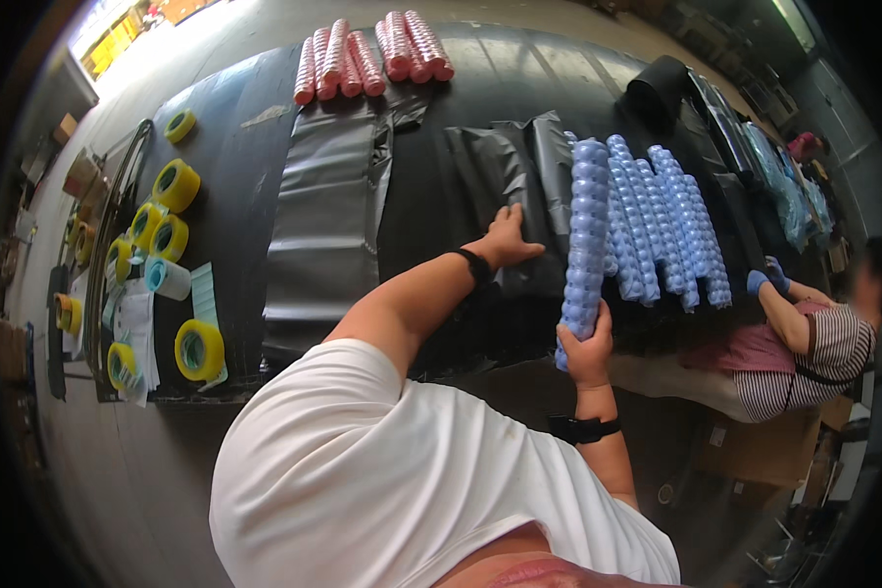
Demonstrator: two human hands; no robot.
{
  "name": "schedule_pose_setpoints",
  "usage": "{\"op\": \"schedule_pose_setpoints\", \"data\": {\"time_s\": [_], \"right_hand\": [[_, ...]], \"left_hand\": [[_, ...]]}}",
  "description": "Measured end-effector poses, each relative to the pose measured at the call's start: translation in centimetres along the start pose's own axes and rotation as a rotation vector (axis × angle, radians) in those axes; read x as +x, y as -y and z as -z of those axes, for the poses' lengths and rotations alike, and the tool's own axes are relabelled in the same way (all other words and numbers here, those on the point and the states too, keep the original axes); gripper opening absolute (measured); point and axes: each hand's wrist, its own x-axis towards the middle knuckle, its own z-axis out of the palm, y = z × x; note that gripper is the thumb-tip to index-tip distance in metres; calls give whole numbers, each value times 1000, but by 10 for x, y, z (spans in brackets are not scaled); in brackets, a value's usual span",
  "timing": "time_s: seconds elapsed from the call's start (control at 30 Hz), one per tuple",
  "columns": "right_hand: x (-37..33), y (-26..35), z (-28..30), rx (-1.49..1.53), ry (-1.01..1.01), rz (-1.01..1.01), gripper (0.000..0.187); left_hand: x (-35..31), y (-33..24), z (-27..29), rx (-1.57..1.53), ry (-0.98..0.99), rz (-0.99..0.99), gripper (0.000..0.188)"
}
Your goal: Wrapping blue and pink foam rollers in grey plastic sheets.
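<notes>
My right hand (588, 351) is wrapped round the near end of a long blue bumpy tube (586, 216), which looks like a row of round pieces in clear film. The tube stands out above the black table, its far end pointing away from me. With fingers spread, my left hand (505, 240) rests on a dark grey plastic bag (500, 167), lying creased just left of the tube. Several similar blue tubes (671, 220) lie side by side to the right of my right hand. What the bag holds, if anything, I cannot tell.
Flat grey plastic bags (318, 225) lie left of my left arm, with pink bumpy tubes (341, 64) beyond them. Yellow tape rolls (176, 186) and papers (134, 323) sit at the table's left end. A black roll (657, 88) stands far right; a gloved co-worker (784, 343) is at the right.
</notes>
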Motion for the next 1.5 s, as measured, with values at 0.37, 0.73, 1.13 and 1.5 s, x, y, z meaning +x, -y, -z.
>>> {"op": "schedule_pose_setpoints", "data": {"time_s": [0.37, 0.73, 1.13, 1.5], "right_hand": [[-33, -27, -5, 144, 212, -35, 79], [-78, -64, 55, 314, 20, -145, 82], [-63, -79, 60, 284, 466, -3, 76], [-109, -16, -46, 275, 766, 79, 79]], "left_hand": [[-75, 9, 113, 381, -1, -46, 41], [-7, -92, 2, 323, 143, -473, 35], [-330, 105, 183, 705, -332, 406, 19], [-367, 110, 191, 802, 83, 31, 36]]}}
